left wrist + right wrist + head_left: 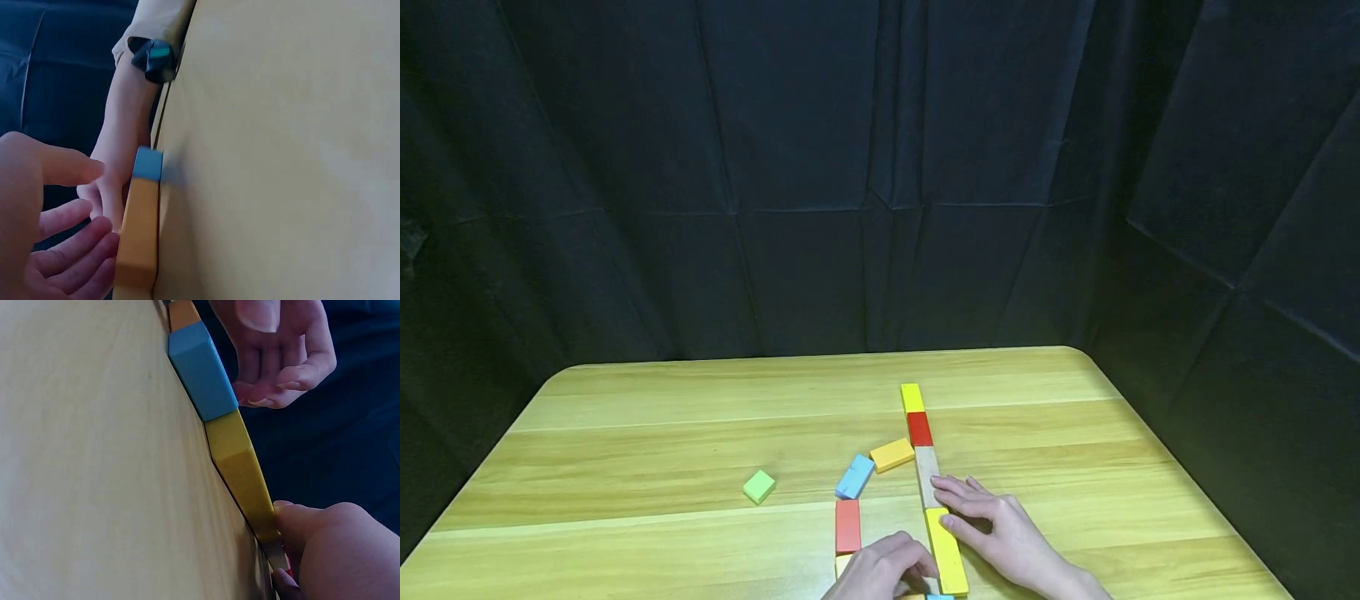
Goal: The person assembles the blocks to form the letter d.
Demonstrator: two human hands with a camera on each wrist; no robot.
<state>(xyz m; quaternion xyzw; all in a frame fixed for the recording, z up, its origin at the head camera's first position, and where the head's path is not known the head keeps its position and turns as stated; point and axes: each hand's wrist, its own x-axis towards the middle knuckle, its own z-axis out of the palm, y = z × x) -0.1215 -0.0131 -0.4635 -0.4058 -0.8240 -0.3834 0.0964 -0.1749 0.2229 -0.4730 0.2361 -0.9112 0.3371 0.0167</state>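
A row of flat blocks runs toward me. In the head view it goes from a yellow block (911, 397) through a red block (919, 428) and a plain wooden block (927, 477) to a longer yellow block (947, 552). My right hand (1000, 529) lies along the row's right side, its fingertips at the wooden block and thumb at the longer yellow one. At the near end, a blue block (203, 372) adjoins the yellow and an orange block (139, 231) follows. My left hand (883, 573) hovers beside these, thumb and fingers apart, holding nothing.
Left of the row, an orange-yellow block (892, 455), a light blue block (854, 477) and a pale red block (847, 526) form a curve. A cream block (842, 565) is partly hidden by my left hand. Farther left lies a green block (759, 487). Dark curtains (805, 183) surround the table.
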